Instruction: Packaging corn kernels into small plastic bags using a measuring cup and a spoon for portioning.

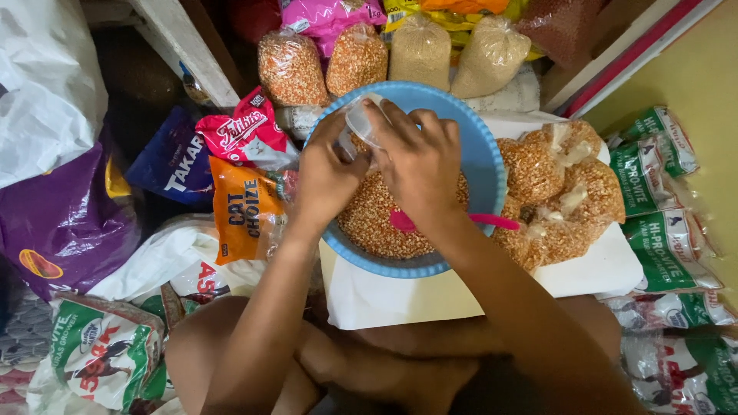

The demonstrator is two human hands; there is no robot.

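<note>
A small clear plastic bag [361, 123] sits pinched between both hands over the blue plastic basin [484, 154], toward the basin's eleven o'clock edge. It is thin, crinkled film, and its mouth seems to point up and away from the person, its length running roughly from five o'clock to eleven; the fingers cover too much of it to tell how full it is. The right hand [419, 165] comes in from five o'clock, fingers curled over the top of the bag and closed on the film. The left hand [327, 177] comes from seven o'clock, its fingertips nipped onto the bag's near side. Both hands touch it, the right covering more of it.

Beneath them the basin, round and smooth-walled, is filled with orange-tan kernels [377, 223], dry and pebbly like maize. A pink plastic scoop [430, 221] lies on the grain under the right wrist, its thin handle pointing to three o'clock. The basin rests on a white sheet [600, 269] laid over a flat surface. At three o'clock, touching the basin's rim, lie knotted clear packets of the same grain [565, 192]. At twelve o'clock stand taller filled bags [292, 69], some orange grain, some paler and finer. Green and white printed sachets [661, 246] line the far right; an orange pouch [246, 207] and a red one [246, 131] lie at nine o'clock.
</note>
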